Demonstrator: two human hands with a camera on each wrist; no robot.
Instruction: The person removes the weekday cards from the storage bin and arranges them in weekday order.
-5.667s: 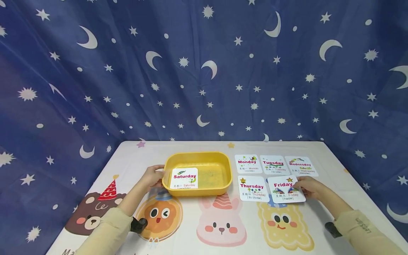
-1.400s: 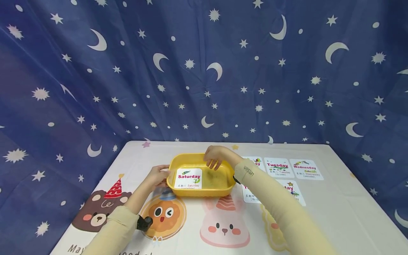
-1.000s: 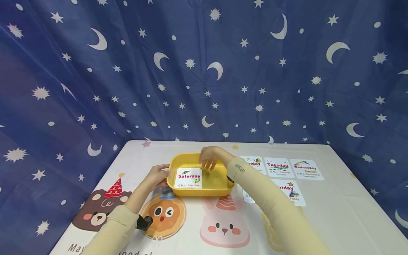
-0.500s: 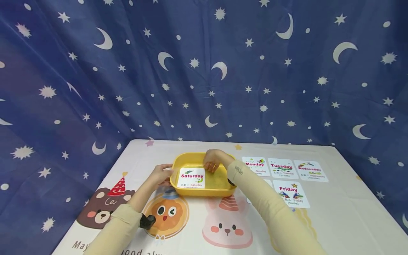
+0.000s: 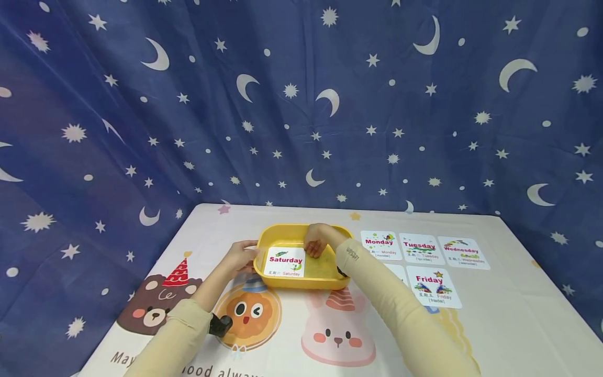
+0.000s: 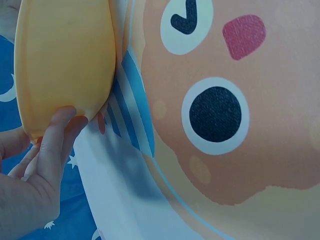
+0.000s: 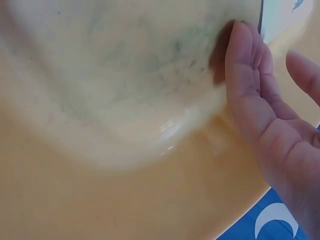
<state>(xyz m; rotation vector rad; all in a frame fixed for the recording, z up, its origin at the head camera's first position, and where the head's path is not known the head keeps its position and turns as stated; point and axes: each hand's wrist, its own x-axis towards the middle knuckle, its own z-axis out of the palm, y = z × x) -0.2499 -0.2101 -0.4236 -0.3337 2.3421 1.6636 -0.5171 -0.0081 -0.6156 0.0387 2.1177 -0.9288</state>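
A shallow yellow plastic basin stands on the table, with a white Saturday card lying in its left half. My left hand holds the basin's left end; in the left wrist view its fingers press the outer wall while the thumb lies at the other side. My right hand reaches down inside the basin, right of the card. In the right wrist view, its fairly straight fingertips are right at the edge of the card, the thumb standing apart from them.
Right of the basin lie the Monday card, Tuesday card and Wednesday card in a row. Below them is the Friday card; the right sleeve covers most of the card beside it. A starry curtain hangs behind.
My right hand has let go of the Friday card, crossed left into the basin and sunk lower beside the Saturday card. My left hand stays at the basin's end. The head view has shifted slightly.
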